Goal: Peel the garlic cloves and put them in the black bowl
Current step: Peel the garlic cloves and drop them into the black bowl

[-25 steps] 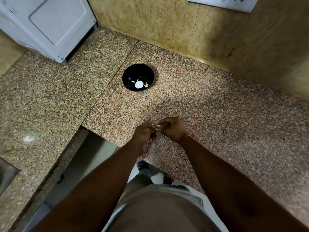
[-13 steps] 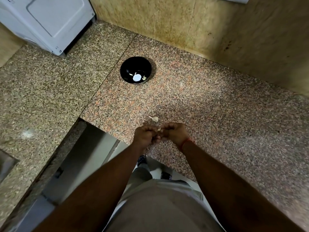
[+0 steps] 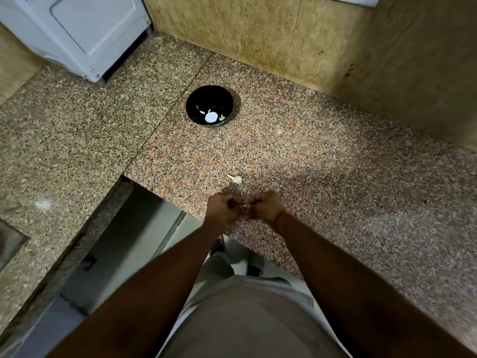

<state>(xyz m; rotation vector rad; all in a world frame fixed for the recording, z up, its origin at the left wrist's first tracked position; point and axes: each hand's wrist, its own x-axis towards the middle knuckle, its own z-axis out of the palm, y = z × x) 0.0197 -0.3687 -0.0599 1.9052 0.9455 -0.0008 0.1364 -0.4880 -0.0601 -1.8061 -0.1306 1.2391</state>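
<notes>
We open on the speckled granite counter (image 3: 322,164), filling most of our view and running up to the tan tiled wall (image 3: 258,29) at twelve o'clock. Up at eleven o'clock sits a white appliance (image 3: 77,29), its corner resting on the stone. Down at six o'clock we see the person's pale shirt, with both bare forearms reaching up toward the middle. Now the black bowl (image 3: 198,99), standing at twelve o'clock from the hands and well apart from them, with a few peeled garlic cloves (image 3: 222,117) lying in its bottom around a bright round glint. On to the hands: the left hand (image 3: 223,211) and the right hand (image 3: 265,209) meet over the counter's front edge, knuckles up, fingers curled and pinched together toward each other on something tiny between them; we cannot tell what it is, since the fingers hide it. A red thread (image 3: 282,217) circles the right wrist. Smallest of all, a pale garlic piece (image 3: 236,179) lies alone on the counter just beyond the hands, at twelve o'clock, between them and the bowl.
</notes>
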